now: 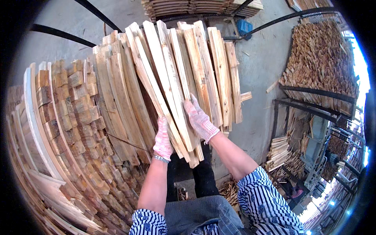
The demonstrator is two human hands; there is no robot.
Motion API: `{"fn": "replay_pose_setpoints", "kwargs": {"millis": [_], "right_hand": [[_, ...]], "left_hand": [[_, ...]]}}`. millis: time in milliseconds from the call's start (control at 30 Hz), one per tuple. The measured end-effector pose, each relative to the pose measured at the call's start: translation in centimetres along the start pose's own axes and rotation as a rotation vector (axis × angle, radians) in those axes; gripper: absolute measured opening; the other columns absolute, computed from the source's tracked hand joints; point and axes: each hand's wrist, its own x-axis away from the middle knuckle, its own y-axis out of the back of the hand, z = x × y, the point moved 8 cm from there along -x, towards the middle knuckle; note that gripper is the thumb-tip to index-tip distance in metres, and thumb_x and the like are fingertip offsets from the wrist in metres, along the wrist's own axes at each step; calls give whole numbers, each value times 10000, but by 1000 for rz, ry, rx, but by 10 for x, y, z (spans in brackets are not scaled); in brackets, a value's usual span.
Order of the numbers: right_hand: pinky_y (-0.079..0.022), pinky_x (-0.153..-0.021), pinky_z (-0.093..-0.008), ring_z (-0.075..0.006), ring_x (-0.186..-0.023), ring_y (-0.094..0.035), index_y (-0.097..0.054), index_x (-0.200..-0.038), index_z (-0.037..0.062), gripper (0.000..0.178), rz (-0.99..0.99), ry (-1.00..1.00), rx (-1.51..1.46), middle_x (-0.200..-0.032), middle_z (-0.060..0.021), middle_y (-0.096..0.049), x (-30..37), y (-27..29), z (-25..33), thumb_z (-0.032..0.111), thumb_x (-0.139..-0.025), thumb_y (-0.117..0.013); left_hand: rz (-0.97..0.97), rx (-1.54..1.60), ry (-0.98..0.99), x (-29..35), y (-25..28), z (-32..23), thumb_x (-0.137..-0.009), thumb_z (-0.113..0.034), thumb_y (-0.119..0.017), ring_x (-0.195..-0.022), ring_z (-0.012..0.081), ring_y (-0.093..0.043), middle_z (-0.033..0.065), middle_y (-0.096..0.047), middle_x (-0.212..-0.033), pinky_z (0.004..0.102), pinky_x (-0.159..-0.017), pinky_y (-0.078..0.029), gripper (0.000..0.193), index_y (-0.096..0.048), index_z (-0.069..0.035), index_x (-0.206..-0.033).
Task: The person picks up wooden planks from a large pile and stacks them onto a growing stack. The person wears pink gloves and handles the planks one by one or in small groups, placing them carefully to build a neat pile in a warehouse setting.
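A bundle of long, flat, pale rough-sawn wooden slats (176,78) is held fanned out, its near ends gripped, its far ends spreading away. The slats lie side by side, overlapping, slightly tilted left, just right of the big stack.

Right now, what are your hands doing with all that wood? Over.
Left hand and right hand, both gloved, gripping a bundle of wooden slats. Bundle held over the stacked wood pile. Nothing between hands and bundle.

Pink-white knit gloves, left-wrist bracelet (161,158), blue-white striped sleeves (266,203), denim apron (199,213)
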Motion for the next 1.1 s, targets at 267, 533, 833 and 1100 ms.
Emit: {"fn": "replay_pose_setpoints", "kwargs": {"millis": [267, 533, 833, 1100], "right_hand": [[-312, -1114, -387, -346, -1327, -426, -155, -1505, -29, 858, 285, 82, 110, -1304, -267, -538, 140, 41, 58, 538, -943, -469], [-324, -1116, -338, -206, -1305, -417, -61, -1534, 14, 1095, 393, -209, -198, -1369, -162, -490, 147, 33, 60, 404, -795, -767], [-382, -1087, -368, -228, -1326, -408, -135, -1530, 57, 1005, 547, -560, -251, -1471, -131, -369, 247, 68, 143, 359, -812, -771], [-447, -1035, -386, -244, -1145, -591, -239, -1454, -40, 931, 667, -802, -207, -1360, -170, -514, 198, 42, 113, 405, -812, -745]], "left_hand": [[33, 84, 96, 120, 13, 30, -981, -495, -479, -1322, 245, -425, 126, -400, -1478, 391, -1099, -363, 686, -314, -48, -1475], [-68, -332, 100, 151, -57, -6, -821, -192, -782, -1146, 215, -557, 150, -564, -1274, 346, -980, -481, 1062, 18, -70, -1509], [-103, 7, 389, 265, -116, 47, -787, -280, -819, -1174, 212, -497, 122, -481, -1278, 368, -978, -449, 949, -130, -116, -1419], [-19, 420, 561, 196, -112, 2, -847, -287, -753, -1148, 300, -589, 137, -584, -1277, 482, -994, -486, 573, -495, -73, -1312]]}}
